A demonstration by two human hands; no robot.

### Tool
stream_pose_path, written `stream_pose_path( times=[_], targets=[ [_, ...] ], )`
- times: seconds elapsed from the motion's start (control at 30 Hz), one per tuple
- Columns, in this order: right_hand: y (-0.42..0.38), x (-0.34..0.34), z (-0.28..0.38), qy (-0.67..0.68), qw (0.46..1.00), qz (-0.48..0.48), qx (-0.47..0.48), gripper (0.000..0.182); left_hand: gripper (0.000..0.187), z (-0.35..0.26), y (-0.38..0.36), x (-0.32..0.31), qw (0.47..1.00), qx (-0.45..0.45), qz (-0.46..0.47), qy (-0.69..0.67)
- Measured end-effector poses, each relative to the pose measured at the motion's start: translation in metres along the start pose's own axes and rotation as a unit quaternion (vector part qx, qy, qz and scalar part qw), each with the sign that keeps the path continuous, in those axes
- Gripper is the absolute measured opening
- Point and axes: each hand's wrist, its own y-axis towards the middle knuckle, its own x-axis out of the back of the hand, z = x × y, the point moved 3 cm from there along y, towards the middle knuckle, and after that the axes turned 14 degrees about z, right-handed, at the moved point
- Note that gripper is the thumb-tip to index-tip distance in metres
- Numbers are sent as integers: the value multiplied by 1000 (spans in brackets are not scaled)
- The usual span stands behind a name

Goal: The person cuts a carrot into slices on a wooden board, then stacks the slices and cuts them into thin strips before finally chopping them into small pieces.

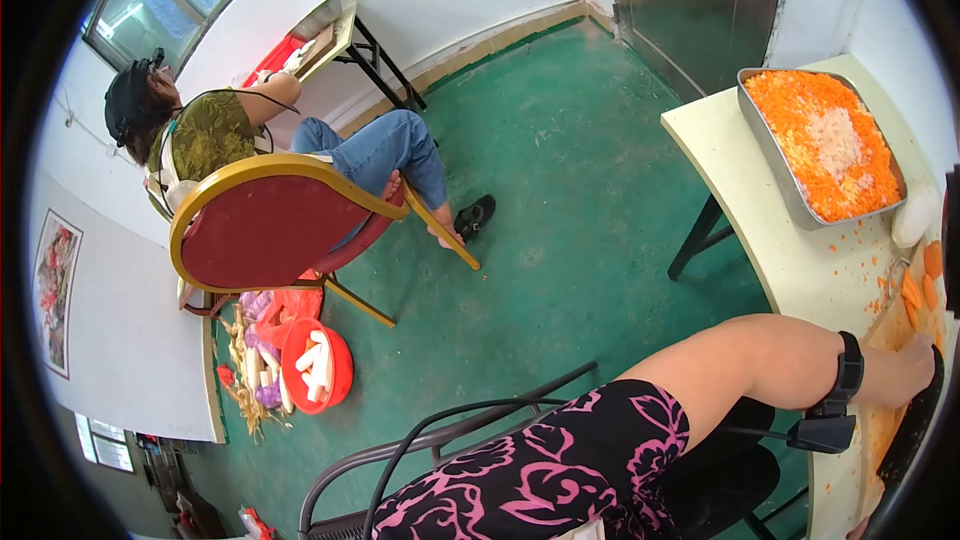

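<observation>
My left hand (908,368) is at the right edge, resting over a wooden cutting board (880,435), with a black strap (848,376) on the wrist. Its fingers look bent, but what they hold is hidden. A long dark blade, apparently a knife (908,438), lies along the board against those fingers. Low at the right, a sliver of skin (858,530), probably my right hand, shows near the blade's lower end; its fingers are out of sight. Cut carrot pieces (911,295) and a peeled white radish (912,215) lie beyond my left hand.
A metal tray (790,180) of shredded carrot with a paler heap stands on the cream table (710,130). Another person (215,130) sits on a red chair (270,220) at a second table. A red basin (345,370) of peeled white radishes stands on the green floor.
</observation>
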Motion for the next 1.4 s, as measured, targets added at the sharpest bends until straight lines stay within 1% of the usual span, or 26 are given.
stream_pose_path(
  times=[0.07,0.17,0.23,0.3,0.37,0.43,0.5,0.57,0.6,0.63,0.67,0.73,0.77,0.8,0.87,0.9,0.93,0.97,1.0,1.03,1.07,1.1,1.13,1.23,1.3,1.4],
  targets=[
    [-3,1,6,-8,1000,7,-22,44,44,0,-3,25,994,16,102,-40],
    [-4,-1,11,17,1000,-2,-7,44,36,-1,-9,32,997,34,66,8],
    [-4,-3,12,10,1000,-5,11,45,31,-2,1,30,979,21,200,36],
    [-7,-3,12,8,1000,-15,18,46,27,-4,5,33,967,18,249,56],
    [-8,-5,15,12,999,-26,19,46,24,-4,-10,56,972,35,220,69],
    [-8,-6,9,-7,999,-25,21,46,24,-1,-18,73,974,34,217,61],
    [-10,-4,16,-32,999,-31,28,43,22,2,-17,75,976,37,212,38],
    [-13,-4,31,-29,996,-42,69,43,19,7,-14,73,978,49,204,5],
    [-14,-4,37,-28,994,-46,92,43,16,8,-13,71,982,57,181,-14],
    [-16,-4,40,-53,992,-62,102,34,13,10,-13,69,985,65,158,-34],
    [-12,-8,19,-28,995,-48,88,35,11,11,-14,74,987,73,134,-55],
    [0,-18,-41,20,998,-24,50,42,7,19,-21,81,996,44,66,-39],
    [-2,-21,-45,25,997,-22,69,41,7,22,-22,84,998,20,26,-57],
    [-4,-21,-46,24,996,-25,77,40,5,21,-30,103,999,6,31,3],
    [-14,-18,-12,-10,998,-30,60,40,7,29,-47,119,998,-36,-33,-26],
    [-18,-17,11,0,997,-47,66,40,7,32,-52,134,994,-26,-26,-106],
    [-21,-15,29,33,997,-55,45,40,7,31,-51,141,997,-44,-13,-54],
    [-22,-13,36,46,997,-59,15,40,6,36,-48,145,995,-12,33,-89],
    [-23,-9,42,89,995,-37,-32,40,7,36,-49,156,992,-26,9,-126],
    [-23,-11,39,92,994,-62,0,40,8,32,-50,166,992,-16,-15,-127],
    [-25,-10,39,80,994,-76,20,40,10,31,-51,174,991,26,20,-127],
    [-25,-10,39,85,994,-74,13,39,13,29,-53,177,988,52,61,-128],
    [-25,-12,38,64,990,-113,62,38,16,29,-53,180,984,83,101,-122],
    [-21,-13,36,60,988,-117,83,38,25,28,-51,175,964,115,211,-113],
    [-18,-11,39,42,982,-142,118,39,23,27,-50,173,960,118,224,-117],
    [-15,-7,52,-10,985,-139,105,41,21,27,-51,166,965,105,209,-121]
  ],
)
